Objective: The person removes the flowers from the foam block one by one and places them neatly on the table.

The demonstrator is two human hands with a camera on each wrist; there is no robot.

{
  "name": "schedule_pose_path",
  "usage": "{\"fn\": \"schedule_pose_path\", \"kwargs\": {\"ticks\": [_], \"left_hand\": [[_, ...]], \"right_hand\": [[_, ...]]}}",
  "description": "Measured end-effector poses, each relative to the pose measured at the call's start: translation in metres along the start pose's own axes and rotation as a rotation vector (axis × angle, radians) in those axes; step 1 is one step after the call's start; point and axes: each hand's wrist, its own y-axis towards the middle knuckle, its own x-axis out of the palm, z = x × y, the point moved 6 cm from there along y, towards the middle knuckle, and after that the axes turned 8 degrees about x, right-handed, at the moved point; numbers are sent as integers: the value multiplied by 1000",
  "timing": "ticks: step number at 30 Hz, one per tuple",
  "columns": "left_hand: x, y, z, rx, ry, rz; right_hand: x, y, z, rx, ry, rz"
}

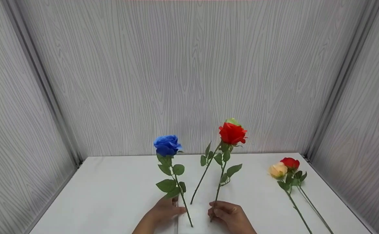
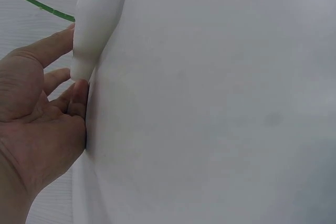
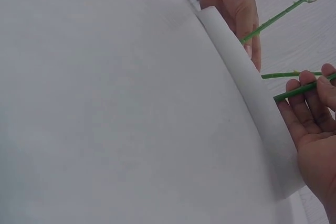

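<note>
A blue rose (image 1: pixel 167 145) rises at a slant on a leafy stem, which passes right at my left thumb tip. My left hand (image 1: pixel 167 208) grips the side of a white vase (image 3: pixel 247 77), thumb in front and fingers behind. That vase hardly stands out from the tabletop in the head view; its rounded rim shows in the wrist views. Upright in my right hand (image 1: pixel 228 213) is a red rose (image 1: pixel 233 133), its lower stem pinched between thumb and fingers. Behind it a pale green rose (image 1: pixel 232 121) is partly hidden, its stem slanting down behind the rim in the right wrist view.
On the white table (image 1: pixel 111 185), at the right, lie a peach rose (image 1: pixel 278 170) and another red rose (image 1: pixel 290 163), stems pointing toward the front right. Grey wood-grain panels (image 1: pixel 189 71) enclose the table at the back and both sides.
</note>
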Motion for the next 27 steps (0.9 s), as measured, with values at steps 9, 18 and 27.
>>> {"fn": "schedule_pose_path", "kwargs": {"ticks": [9, 18, 27], "left_hand": [[0, -1, -1, -1, -36, -17], [0, -2, 1, 10, -40, -24], [-1, -4, 4, 43, -33, -23]], "right_hand": [[-5, 0, 2, -3, 90, 0], [-6, -3, -2, 38, 200, -16], [-7, -11, -13, 46, 203, -30]]}}
